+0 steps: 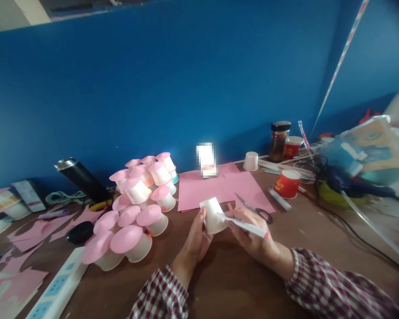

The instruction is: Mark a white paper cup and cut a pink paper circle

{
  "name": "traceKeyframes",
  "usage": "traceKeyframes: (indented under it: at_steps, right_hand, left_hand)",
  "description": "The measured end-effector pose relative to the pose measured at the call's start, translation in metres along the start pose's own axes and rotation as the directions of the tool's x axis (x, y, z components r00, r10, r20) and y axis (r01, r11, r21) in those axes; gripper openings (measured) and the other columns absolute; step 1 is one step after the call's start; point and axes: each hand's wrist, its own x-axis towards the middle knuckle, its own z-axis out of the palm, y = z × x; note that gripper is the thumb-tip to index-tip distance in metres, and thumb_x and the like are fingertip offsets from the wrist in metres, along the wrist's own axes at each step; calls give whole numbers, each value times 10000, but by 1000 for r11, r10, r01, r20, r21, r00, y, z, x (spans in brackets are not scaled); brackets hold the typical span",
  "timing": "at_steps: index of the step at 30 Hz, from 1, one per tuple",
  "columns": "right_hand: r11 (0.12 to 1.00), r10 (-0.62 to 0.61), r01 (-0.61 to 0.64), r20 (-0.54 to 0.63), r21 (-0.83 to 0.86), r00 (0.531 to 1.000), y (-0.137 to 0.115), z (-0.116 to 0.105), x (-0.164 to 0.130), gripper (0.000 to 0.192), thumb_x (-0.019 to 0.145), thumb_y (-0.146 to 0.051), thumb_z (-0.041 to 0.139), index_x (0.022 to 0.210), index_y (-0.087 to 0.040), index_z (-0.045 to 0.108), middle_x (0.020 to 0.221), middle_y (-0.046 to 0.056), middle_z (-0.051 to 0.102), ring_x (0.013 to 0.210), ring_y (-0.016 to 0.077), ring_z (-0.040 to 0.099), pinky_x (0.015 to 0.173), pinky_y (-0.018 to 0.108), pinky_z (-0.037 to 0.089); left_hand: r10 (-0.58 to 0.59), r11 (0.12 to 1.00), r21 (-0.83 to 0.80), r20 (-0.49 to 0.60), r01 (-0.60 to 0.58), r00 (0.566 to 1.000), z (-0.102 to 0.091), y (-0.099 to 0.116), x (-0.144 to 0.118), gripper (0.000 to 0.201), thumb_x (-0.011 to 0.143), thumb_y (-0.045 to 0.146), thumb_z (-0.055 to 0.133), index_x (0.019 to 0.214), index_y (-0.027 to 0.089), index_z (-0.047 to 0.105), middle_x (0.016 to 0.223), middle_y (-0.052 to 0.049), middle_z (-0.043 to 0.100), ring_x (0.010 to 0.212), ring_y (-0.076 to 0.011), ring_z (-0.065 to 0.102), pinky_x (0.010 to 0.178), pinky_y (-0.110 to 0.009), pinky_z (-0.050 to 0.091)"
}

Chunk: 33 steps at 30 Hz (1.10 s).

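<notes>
My left hand [198,237] grips a white paper cup [213,215] from its left side, with the cup tilted and its wider rim downward. In my right hand [252,235] is a white marker [248,227] with a red end; its tip meets or nearly meets the cup's side. Whether any mark shows on the cup I cannot tell. Just beyond both hands lie sheets of pink paper [199,191]. Scissors [252,207] rest partly on that paper, to the right of the cup.
Several pink-topped paper cups [136,243] crowd the left, near a power strip [58,283], a black bottle [83,179] and paper scraps [29,232]. Rightward stand a red paper cup [287,184], a white cup [251,161] and a dark jar [279,141]. A blue wall [186,79] closes the back.
</notes>
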Motion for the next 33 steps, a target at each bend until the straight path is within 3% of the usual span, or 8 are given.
traceKeyframes:
  at_steps: [23,33]
  right_hand:
    - [999,-12,13,7,-34,1000,-1,0,1,179,865,-140,532,1029,-200,573,906,71,680,811,201,662,727,330,547]
    - [999,-13,13,-4,-30,1000,-2,-1,2,173,871,-158,526,1031,-205,575,904,69,690,812,203,671,726,332,552]
  left_hand:
    - [16,999,35,27,-16,1000,1,-1,-3,295,866,374,544,1036,149,630,1034,-69,661,984,-193,588,927,-331,424]
    - [55,996,67,73,-60,996,1,-5,-3,346,848,397,564,1089,153,616,1098,-84,653,1119,-240,540,980,-360,386]
